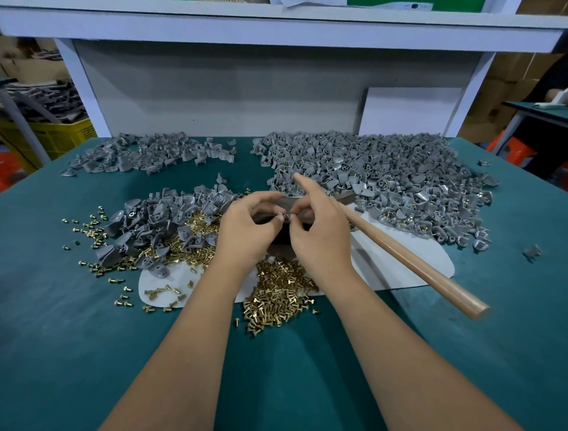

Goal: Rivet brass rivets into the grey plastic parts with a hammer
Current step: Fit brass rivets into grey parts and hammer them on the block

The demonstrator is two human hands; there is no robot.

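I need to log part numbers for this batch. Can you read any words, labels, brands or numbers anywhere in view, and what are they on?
None can be read.
Green sign on the top shelf: a small dark mark, too blurred and cropped to read.
White paper on the top shelf: no legible print.
Grey plastic parts, brass rivets, wooden hammer handle: no markings visible.

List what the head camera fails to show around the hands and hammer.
- Hammer head: hidden behind the right hand; only the wooden handle shows.
- Part pinched between both hands' fingers: too small to identify.
- Dark block beneath: mostly covered by the left hand.
- Rivet seating: cannot tell.
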